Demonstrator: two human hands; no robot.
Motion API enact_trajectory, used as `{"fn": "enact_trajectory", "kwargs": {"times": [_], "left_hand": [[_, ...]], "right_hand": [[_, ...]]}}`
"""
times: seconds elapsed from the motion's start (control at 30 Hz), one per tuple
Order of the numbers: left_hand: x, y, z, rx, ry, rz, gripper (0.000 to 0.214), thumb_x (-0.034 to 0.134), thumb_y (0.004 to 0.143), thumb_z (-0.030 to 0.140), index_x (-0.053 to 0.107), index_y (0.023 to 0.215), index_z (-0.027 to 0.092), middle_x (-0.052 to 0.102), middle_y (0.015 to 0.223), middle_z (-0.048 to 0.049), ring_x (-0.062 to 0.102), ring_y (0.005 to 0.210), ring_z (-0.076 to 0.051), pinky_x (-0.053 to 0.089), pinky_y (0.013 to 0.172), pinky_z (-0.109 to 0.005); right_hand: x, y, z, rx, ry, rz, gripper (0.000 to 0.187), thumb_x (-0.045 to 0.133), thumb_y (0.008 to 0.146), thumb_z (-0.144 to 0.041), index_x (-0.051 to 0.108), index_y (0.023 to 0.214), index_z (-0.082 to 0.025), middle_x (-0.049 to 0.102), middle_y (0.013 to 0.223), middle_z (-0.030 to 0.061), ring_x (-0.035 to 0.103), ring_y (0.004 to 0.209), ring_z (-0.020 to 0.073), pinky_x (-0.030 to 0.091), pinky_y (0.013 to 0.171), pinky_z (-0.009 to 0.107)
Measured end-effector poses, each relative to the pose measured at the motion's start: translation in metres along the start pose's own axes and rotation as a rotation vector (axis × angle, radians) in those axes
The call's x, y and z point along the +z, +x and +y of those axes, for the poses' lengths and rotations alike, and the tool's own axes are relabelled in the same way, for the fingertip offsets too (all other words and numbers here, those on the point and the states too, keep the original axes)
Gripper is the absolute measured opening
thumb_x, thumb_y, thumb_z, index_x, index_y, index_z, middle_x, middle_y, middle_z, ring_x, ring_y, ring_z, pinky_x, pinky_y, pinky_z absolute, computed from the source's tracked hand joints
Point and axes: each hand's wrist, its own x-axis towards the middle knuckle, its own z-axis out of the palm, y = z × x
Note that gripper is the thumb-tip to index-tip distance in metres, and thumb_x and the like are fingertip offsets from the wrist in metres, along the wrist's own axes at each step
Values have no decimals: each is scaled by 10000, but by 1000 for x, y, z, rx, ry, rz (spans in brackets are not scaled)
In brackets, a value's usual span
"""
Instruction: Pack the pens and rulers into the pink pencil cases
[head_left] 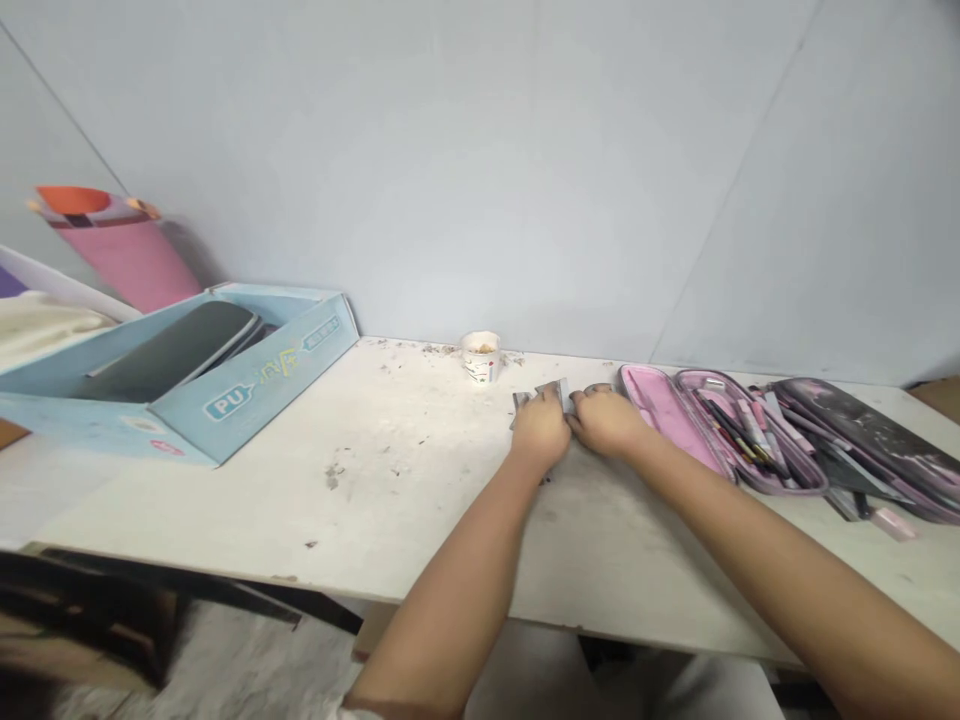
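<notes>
My left hand [541, 430] and my right hand [606, 420] meet at the middle of the white table [300, 500], their fingers on a small piece of folded grey paper [559, 393]. Its edges stick out past my fingertips, and the rest is hidden under my hands. Its exact shape is hard to tell. Just right of my right hand lies an open pink pencil case [667, 415]. A small paper cup [480, 358] stands a little beyond my left hand.
A pale blue cardboard box [255, 390] holding a dark flat object sits at the table's left. A dark pencil case [862, 440] full of pens lies far right. A grey wall rises behind the table. The table's near edge runs below my arms.
</notes>
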Motion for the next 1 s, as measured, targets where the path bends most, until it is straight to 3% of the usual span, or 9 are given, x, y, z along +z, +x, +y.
{"fn": "enact_trajectory", "kwargs": {"times": [0.1, 0.2, 0.57, 1.0], "left_hand": [[0, 1, -2, -47, -124, 20, 513, 342, 784, 139, 325, 1294, 87, 540, 1192, -195, 534, 1074, -270, 392, 902, -389], [0, 2, -5, -85, -199, 15, 518, 349, 805, 178, 302, 1315, 102, 557, 1176, -194, 552, 1056, -280, 418, 874, -397], [2, 1, -2, -88, -437, 37, 594, 383, 745, 77, 288, 1330, 114, 522, 1257, -147, 508, 1147, -210, 391, 969, -349], [4, 0, -5, -102, -394, 149, 437, 343, 801, 87, 414, 1230, 135, 557, 1209, -122, 511, 1137, -174, 386, 982, -353]], "right_hand": [[-2, 6, -12, -22, 14, -40, 284, 397, 827, -166, 569, 1025, -58, 641, 972, 186, 583, 964, 253, 418, 796, 327], [-4, 8, -19, -19, 19, -55, 270, 387, 816, -85, 591, 992, -58, 645, 960, 192, 605, 934, 232, 424, 802, 316], [-9, 0, -18, 61, 114, -6, 305, 386, 824, -102, 629, 1007, -72, 648, 964, 204, 630, 900, 233, 459, 771, 318], [-5, -6, -15, 13, 136, 7, 343, 355, 813, -60, 656, 976, -69, 652, 972, 208, 607, 961, 259, 470, 767, 341]]}}
